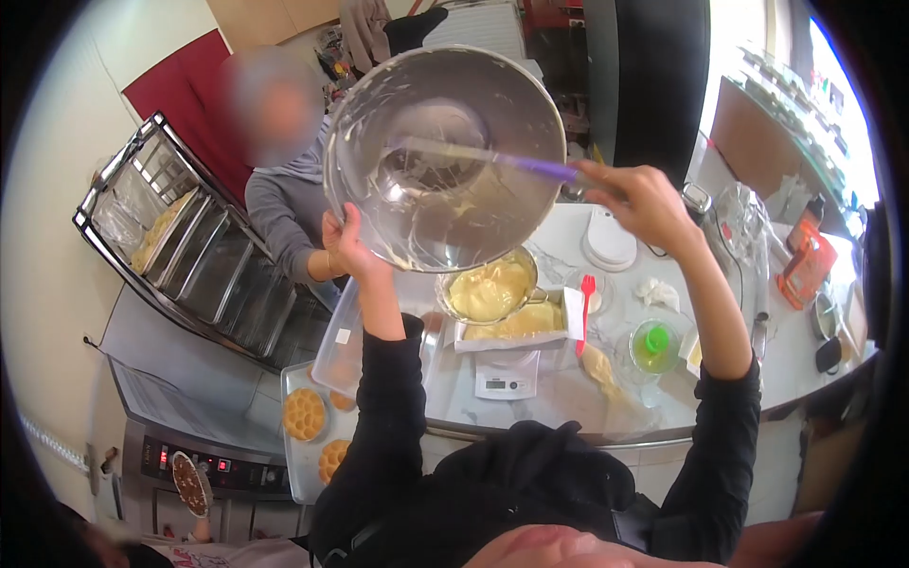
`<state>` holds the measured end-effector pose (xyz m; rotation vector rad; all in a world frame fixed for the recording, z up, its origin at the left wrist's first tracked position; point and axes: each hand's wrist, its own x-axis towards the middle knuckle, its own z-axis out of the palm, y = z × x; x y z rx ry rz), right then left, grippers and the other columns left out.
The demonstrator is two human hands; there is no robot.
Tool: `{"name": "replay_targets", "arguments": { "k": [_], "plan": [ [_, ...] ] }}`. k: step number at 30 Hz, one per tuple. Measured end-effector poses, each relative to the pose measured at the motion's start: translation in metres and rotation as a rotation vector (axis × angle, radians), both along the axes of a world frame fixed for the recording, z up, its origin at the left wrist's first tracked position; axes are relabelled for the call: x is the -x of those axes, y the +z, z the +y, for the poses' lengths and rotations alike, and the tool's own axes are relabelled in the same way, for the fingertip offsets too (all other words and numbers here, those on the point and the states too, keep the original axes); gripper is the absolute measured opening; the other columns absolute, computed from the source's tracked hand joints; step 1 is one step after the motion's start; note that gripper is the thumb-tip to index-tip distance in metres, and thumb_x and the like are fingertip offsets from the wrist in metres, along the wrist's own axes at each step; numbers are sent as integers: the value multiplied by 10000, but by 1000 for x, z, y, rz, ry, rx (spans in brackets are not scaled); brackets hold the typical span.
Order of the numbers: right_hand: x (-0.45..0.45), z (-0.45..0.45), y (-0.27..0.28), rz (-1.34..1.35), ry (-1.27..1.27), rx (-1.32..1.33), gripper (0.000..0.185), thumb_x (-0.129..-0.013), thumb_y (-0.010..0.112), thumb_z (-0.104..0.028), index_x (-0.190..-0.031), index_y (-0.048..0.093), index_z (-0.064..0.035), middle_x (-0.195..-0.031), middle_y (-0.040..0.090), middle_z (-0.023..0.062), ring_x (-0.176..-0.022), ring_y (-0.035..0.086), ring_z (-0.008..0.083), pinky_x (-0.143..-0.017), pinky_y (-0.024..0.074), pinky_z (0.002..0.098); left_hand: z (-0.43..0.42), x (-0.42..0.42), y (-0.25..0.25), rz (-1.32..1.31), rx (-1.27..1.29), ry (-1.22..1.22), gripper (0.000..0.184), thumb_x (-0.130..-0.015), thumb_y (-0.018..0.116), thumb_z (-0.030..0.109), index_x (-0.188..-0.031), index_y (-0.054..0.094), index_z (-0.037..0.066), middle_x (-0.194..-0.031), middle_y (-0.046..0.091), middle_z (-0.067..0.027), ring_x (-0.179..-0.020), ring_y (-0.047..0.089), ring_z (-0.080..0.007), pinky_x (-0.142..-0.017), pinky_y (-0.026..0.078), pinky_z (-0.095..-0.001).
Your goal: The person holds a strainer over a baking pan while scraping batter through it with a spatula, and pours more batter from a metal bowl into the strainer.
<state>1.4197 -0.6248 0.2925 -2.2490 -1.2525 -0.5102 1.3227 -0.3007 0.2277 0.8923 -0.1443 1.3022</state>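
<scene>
A large steel mixing bowl (pixel 516 213) is tilted up in front of me, its inside streaked with pale batter. My left hand (pixel 352 248) grips its lower left rim. In my right hand (pixel 644 204) is a spatula (pixel 540 168) with a purple handle, its blurred blade inside the bowl. Beneath it, a smaller metal bowl (pixel 490 289) of yellow batter stands partly over a paper-lined loaf pan (pixel 568 317), which also holds batter. That pan rests on a white digital kitchen scale (pixel 507 376). To its right lies a red plastic fork (pixel 586 312).
A co-worker in a grey sleeve (pixel 284 218) stands across the table by a tray rack (pixel 204 256). A clear plastic box (pixel 346 350) and baked goods (pixel 305 414) are at left. A glass bowl (pixel 655 348) holds a green item. Another person's hand holds a dish (pixel 192 485) near the oven.
</scene>
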Motion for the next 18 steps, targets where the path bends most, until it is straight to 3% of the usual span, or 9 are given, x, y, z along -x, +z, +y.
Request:
{"name": "replay_targets", "arguments": {
  "k": [3, 5, 8, 12, 15, 18],
  "plan": [
    [-11, -2, 13, -201, -20, -227, 387, -755, 575, -185, -1136, 510, -211, -695, 598, 121, -584, 547, 289, -548, 435, 340, -4, -4, -1, -2, 1, -40, 344, -745, 581, 8, -598, 301, 143, -624, 362, 63, -595, 338, -50, -586, 295, -181],
    [-9, -3, 28, -268, -80, -115, 369, -765, 566, -193, -1128, 516, -233, -655, 586, 97, -550, 536, 249, -513, 425, 327, -24, -4, 9, -4, 74, -111, 370, -746, 580, 6, -584, 276, 142, -608, 332, 66, -574, 296, -42, -560, 255, -178],
    [-4, 4, 36, -409, -68, 69, 339, -769, 561, -223, -1105, 533, -255, -603, 568, 59, -517, 529, 206, -473, 406, 311, -20, -11, 2, 27, -145, -71, 399, -752, 571, 1, -569, 242, 132, -593, 291, 68, -558, 242, -42, -534, 208, -188],
    [5, 4, 32, -503, -63, 282, 304, -771, 554, -260, -1075, 551, -267, -559, 543, 24, -501, 529, 166, -443, 387, 297, -27, -9, 10, 19, -223, -4, 410, -756, 567, 2, -563, 224, 118, -588, 286, 62, -564, 233, -47, -535, 192, -195],
    [21, -7, 44, -444, -156, 417, 304, -770, 551, -260, -1074, 550, -250, -571, 548, 45, -512, 532, 201, -453, 393, 319, -26, -5, 11, 18, -218, 53, 411, -749, 572, -3, -568, 222, 113, -595, 320, 52, -576, 253, -50, -551, 212, -190],
    [10, -19, 46, -432, -120, 147, 317, -769, 549, -247, -1085, 541, -230, -578, 547, 71, -525, 528, 242, -471, 399, 343, -21, -5, 6, 0, -253, 26, 407, -742, 576, -10, -570, 226, 104, -648, 409, 15, -610, 302, -57, -588, 244, -184]
  ]
}}
